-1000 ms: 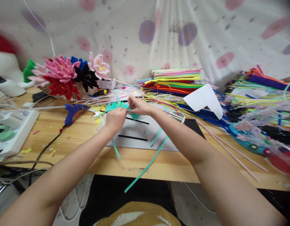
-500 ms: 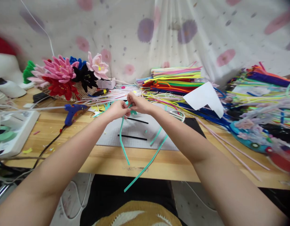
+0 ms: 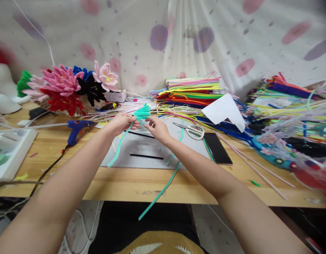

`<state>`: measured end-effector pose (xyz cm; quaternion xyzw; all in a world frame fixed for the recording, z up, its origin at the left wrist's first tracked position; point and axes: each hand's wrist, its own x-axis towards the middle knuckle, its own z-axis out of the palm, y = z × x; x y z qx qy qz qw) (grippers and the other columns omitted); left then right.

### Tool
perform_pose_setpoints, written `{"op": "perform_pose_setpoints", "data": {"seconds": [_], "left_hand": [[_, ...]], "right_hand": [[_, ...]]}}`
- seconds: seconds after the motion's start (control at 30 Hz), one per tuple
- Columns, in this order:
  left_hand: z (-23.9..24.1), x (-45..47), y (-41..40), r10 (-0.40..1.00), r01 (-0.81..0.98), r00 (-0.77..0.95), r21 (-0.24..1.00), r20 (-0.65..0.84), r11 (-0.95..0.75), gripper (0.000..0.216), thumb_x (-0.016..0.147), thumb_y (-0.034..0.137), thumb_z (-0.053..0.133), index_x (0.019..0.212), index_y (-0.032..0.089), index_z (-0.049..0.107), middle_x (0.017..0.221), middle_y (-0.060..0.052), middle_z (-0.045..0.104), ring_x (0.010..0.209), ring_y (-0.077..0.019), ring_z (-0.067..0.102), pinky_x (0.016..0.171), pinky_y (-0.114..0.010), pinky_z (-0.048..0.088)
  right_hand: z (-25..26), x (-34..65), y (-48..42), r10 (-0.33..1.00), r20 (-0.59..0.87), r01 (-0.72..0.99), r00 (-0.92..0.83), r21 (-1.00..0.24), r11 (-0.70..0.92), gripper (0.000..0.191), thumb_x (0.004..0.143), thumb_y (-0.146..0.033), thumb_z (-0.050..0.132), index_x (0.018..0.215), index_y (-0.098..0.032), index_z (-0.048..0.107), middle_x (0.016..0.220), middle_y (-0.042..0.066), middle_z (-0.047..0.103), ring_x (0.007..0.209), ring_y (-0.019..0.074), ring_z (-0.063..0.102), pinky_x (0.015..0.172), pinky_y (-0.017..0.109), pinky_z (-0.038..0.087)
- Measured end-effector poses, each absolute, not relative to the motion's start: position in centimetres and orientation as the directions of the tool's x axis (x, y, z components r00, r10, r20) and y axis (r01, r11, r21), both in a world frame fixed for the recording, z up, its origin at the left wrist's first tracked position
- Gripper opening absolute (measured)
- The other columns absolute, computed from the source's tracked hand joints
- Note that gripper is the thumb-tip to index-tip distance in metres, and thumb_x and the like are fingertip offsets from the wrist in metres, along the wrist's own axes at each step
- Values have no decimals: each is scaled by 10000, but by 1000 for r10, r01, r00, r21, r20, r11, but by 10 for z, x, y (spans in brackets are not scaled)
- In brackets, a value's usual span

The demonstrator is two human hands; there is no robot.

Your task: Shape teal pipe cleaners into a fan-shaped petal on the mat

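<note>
My left hand [image 3: 122, 122] is closed around a bundle of folded teal pipe cleaners [image 3: 142, 112] that fans out above its fingers. A teal tail [image 3: 117, 148] hangs from that hand down over the grey cutting mat [image 3: 141, 150]. My right hand [image 3: 158, 128] is just right of the bundle, its fingertips pinched at the bundle's base. A long loose teal pipe cleaner [image 3: 163, 188] lies across the mat and sticks out past the table's front edge.
Scissors [image 3: 192, 130] lie right of my hands, with a black phone [image 3: 217, 148] beside them. A blue glue gun [image 3: 75, 126] lies at left. Pipe-cleaner flowers [image 3: 70, 86] stand at back left. Stacks of coloured pipe cleaners [image 3: 194, 91] and white paper [image 3: 223, 111] fill the back and right.
The teal bundle has gone from gathered between both hands to fanned up above my left hand. My right hand has slid right and down. The hanging tail has swung left.
</note>
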<state>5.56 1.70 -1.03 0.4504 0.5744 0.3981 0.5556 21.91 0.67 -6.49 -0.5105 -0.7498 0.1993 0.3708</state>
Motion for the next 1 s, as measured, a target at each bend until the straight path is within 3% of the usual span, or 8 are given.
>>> {"op": "perform_pose_setpoints", "data": {"seconds": [0.17, 0.3, 0.5, 0.77, 1.0], "left_hand": [[-17, 49, 14, 967, 71, 37, 966, -251, 248, 134, 715, 96, 602, 613, 121, 518, 587, -66, 633, 561, -162, 638, 576, -291, 535], [-32, 51, 6, 986, 133, -4, 977, -169, 168, 161, 654, 120, 634, 627, 147, 478, 532, 16, 581, 559, -140, 626, 510, -246, 514], [-61, 70, -4, 980, -24, -106, 986, -168, 167, 144, 628, 127, 650, 652, 138, 509, 558, 10, 578, 572, -145, 637, 543, -252, 518], [-73, 78, -7, 970, -128, -117, 972, -213, 198, 123, 617, 100, 655, 660, 126, 544, 598, -2, 594, 593, -155, 643, 541, -252, 516], [-74, 82, -8, 966, -168, -138, 966, -220, 196, 120, 610, 95, 654, 657, 129, 549, 569, 10, 592, 567, -153, 635, 575, -276, 517]], "right_hand": [[-60, 217, 10, 941, 215, 607, -263, -721, 334, 144, 762, -258, 531, 731, -152, 623, 659, -14, 565, 623, 94, 468, 600, 214, 327], [-64, 226, 4, 937, 50, 533, -346, -811, 240, 146, 712, -261, 551, 626, -144, 566, 537, -55, 492, 527, 64, 422, 537, 196, 308], [-79, 240, -6, 915, -222, 259, -338, -956, -136, 109, 699, -225, 521, 617, -153, 519, 427, -88, 418, 347, 31, 317, 369, 175, 223], [-84, 246, -6, 902, -350, -27, -253, -929, -369, 108, 713, -113, 489, 637, -120, 566, 427, -77, 447, 324, 11, 329, 302, 132, 213], [-88, 227, -4, 899, -434, -305, -61, -850, -431, 220, 749, -48, 451, 553, -144, 471, 407, -59, 466, 347, 22, 403, 370, 116, 385]]}}
